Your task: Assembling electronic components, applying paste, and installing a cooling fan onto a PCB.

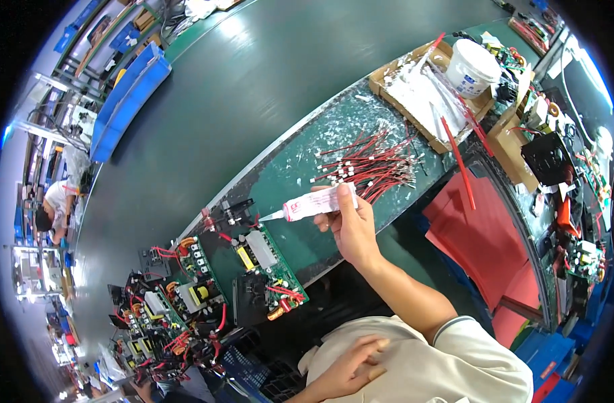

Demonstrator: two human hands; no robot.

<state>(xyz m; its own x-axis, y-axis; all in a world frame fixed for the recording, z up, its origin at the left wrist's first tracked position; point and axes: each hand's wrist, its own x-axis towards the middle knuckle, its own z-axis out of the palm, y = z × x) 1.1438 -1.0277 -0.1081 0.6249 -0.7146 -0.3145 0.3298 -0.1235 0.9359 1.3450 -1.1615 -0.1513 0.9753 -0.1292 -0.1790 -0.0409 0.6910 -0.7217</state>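
Observation:
A white glue tube (pixel 320 203) with a tapered nozzle lies in the grip of my right hand (pixel 354 232). Its nozzle tip points left, close over the end of a green circuit board (pixel 282 258) with heatsinks, a yellow transformer and red wires. A black part with red leads (pixel 236 215) sits beside that tip. In front of my shirt rests my left hand (pixel 352 369), fingers apart and nothing seen in it. Past the tube is a pile of red and black wire leads (pixel 371 164) with white connectors.
More populated boards (pixel 166 305) crowd the lower left. At the far right of the bench are a cardboard tray (pixel 387 75), a white bucket (pixel 469 67) and red sheets (pixel 478 235). A blue bin (pixel 129 104) stands left; a person (pixel 57 198) works beyond.

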